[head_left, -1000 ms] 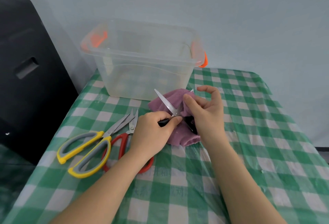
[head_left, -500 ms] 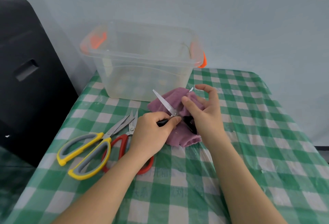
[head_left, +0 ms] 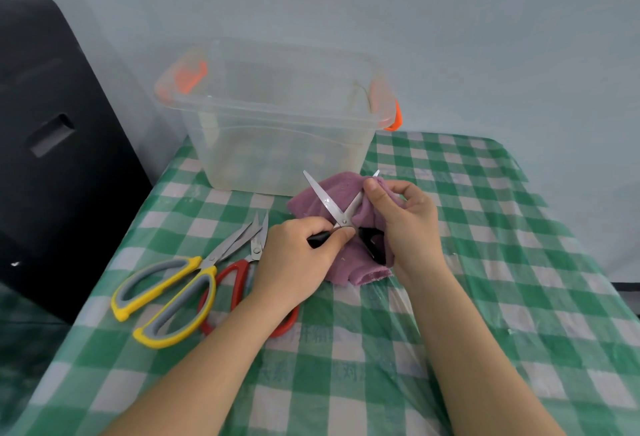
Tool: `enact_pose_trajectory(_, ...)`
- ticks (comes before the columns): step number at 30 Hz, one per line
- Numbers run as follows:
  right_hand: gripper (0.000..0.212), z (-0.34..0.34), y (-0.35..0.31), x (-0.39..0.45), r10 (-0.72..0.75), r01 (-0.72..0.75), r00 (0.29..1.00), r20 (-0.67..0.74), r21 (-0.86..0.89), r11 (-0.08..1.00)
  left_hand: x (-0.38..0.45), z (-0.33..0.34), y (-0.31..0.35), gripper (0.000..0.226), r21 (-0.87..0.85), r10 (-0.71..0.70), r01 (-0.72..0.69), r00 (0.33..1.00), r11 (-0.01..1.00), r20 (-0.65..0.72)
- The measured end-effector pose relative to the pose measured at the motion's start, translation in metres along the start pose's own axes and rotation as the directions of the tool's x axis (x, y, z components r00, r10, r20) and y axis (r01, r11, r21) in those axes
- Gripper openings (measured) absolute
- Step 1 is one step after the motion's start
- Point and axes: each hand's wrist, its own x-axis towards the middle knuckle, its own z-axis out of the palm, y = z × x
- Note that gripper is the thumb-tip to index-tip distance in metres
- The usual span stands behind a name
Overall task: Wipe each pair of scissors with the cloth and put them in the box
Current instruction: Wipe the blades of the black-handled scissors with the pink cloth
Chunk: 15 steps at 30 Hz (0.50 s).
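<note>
Just in front of the clear box [head_left: 277, 131], black-handled scissors [head_left: 341, 214] lay spread in an X, tips toward eleven and one o'clock. Left hand [head_left: 298, 255] gripped a handle; right hand [head_left: 405, 221] pinched the purple cloth [head_left: 346, 262] around the one-o'clock blade.

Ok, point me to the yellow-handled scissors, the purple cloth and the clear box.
yellow-handled scissors [head_left: 166, 297]: head view, on the yellow and grey handle loops.
purple cloth [head_left: 341, 184]: head view, on the bare upper fold behind the open blades.
clear box [head_left: 277, 145]: head view, on the near transparent wall.
</note>
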Motion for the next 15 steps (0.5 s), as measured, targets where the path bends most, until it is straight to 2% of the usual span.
enact_pose_trajectory(5, 0.008, -0.0030, -0.0006, 0.0008, 0.032, -0.032, 0.999, 0.016, 0.011, 0.999, 0.0015, -0.0013, 0.0013, 0.023, -0.058, -0.068, 0.069, 0.998, 0.996, 0.015)
enact_pose_trajectory(8, 0.017, -0.0043, 0.0001, 0.0025, 0.034, -0.034, 0.999, -0.034, -0.003, 0.999, 0.0016, -0.0016, 0.0032, 0.024, -0.066, -0.073, 0.074, 0.997, 0.995, 0.018)
enact_pose_trajectory(12, 0.016, -0.0038, 0.0007, 0.0027, -0.064, 0.058, 0.992, -0.105, -0.063, 0.996, 0.0008, -0.0026, 0.0034, 0.023, -0.086, -0.077, 0.078, 0.997, 0.993, 0.016)
enact_pose_trajectory(15, 0.009, -0.0038, -0.0010, 0.0021, -0.111, 0.107, 0.983, -0.147, -0.034, 0.994, 0.0000, -0.0028, 0.0042, 0.022, -0.090, -0.079, 0.081, 0.997, 0.993, 0.026)
